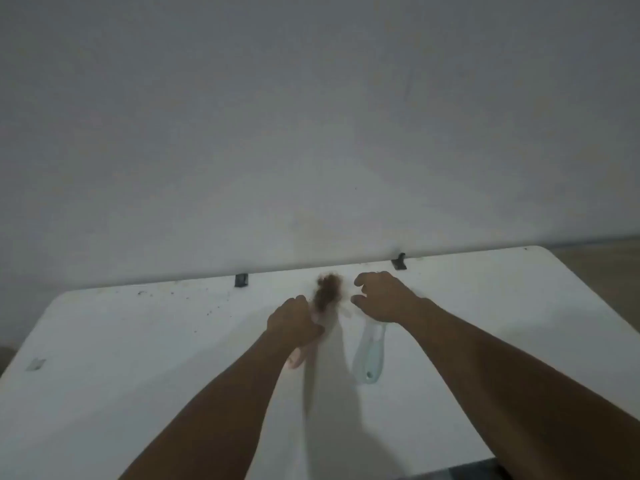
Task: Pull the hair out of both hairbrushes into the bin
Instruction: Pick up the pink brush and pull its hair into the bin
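With the pale pink plastic hairbrush (313, 327) clenched in the left hand (293, 322), its brown hair clump (327, 292) should be pinched low by the released right hand (382, 296) and pulled steadily.

Table (138, 341) white, matt, speckled; mint brush (369, 355) smooth translucent plastic; hair clump (327, 292) brown, fuzzy.

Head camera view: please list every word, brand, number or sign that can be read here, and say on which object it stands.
None can be read.
Brush held in the left hand, with brown hair: blurred, no text visible.
Pale green brush lying on the table, under the right hand: no legible label.
Small grey tag on the table: too blurred to read.
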`<state>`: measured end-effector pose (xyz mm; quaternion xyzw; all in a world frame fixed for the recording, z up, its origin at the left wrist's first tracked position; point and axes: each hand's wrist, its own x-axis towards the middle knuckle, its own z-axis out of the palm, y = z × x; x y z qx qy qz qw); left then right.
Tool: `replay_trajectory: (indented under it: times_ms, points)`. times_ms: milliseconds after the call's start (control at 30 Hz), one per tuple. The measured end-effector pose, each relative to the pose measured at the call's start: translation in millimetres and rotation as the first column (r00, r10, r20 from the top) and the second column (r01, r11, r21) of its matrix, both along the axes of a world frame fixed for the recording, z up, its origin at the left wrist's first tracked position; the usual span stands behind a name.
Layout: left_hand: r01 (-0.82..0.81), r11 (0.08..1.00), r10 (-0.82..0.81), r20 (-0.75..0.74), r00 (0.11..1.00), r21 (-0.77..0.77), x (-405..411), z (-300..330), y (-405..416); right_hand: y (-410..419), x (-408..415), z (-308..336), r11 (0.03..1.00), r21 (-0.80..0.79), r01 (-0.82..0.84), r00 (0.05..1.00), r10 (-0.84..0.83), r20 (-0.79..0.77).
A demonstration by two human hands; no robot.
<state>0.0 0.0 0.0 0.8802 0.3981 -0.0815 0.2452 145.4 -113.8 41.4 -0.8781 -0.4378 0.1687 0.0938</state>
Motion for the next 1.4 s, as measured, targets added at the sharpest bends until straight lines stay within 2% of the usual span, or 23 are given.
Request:
replay_trajectory:
  times_ms: [133,267,400,533,600,700,800,900,967,1067,1400]
  points:
    - [-0.070,0.998,0.070,0.063,0.996,-0.008,3,-9,0,9,-5,-10,1.000,-0.021,0.006,0.998,-0.008,-0.064]
    - [-0.108,0.991,0.119,0.135,0.984,-0.080,7,-13,-3,15,-8,-20,0.999,-0.027,0.019,0.997,-0.022,-0.080]
    - [-0.144,0.908,0.237,0.199,0.951,-0.394,11,-8,0,16,-8,-23,0.998,0.005,0.059,0.990,-0.058,-0.126]
    - [-0.165,0.784,0.356,0.216,0.909,-0.598,12,-2,3,17,-4,-21,0.981,0.116,0.158,0.978,-0.139,-0.155]
    - [-0.137,0.734,0.379,0.233,0.896,-0.665,11,5,4,15,-2,-16,0.964,0.167,0.207,0.968,-0.176,-0.180]
    - [-0.052,0.735,0.324,0.283,0.903,-0.676,12,19,3,10,2,-10,0.937,0.228,0.264,0.953,-0.218,-0.210]
    - [0.006,0.720,0.296,0.316,0.902,-0.694,17,30,-2,1,6,-1,0.859,0.302,0.413,0.869,-0.273,-0.413]
    - [0.036,0.689,0.305,0.335,0.892,-0.724,24,42,-14,-16,11,13,0.731,0.298,0.614,0.662,-0.272,-0.698]
    - [0.066,0.700,0.273,0.352,0.895,-0.711,30,49,-24,-33,15,20,0.685,0.253,0.684,0.540,-0.241,-0.806]
    - [0.126,0.727,0.195,0.379,0.905,-0.675,40,60,-43,-59,22,29,0.651,0.224,0.725,0.455,-0.209,-0.866]
    - [0.271,0.705,0.086,0.459,0.884,-0.655,72,76,-129,-162,36,49,0.500,0.168,0.850,0.346,-0.288,-0.893]
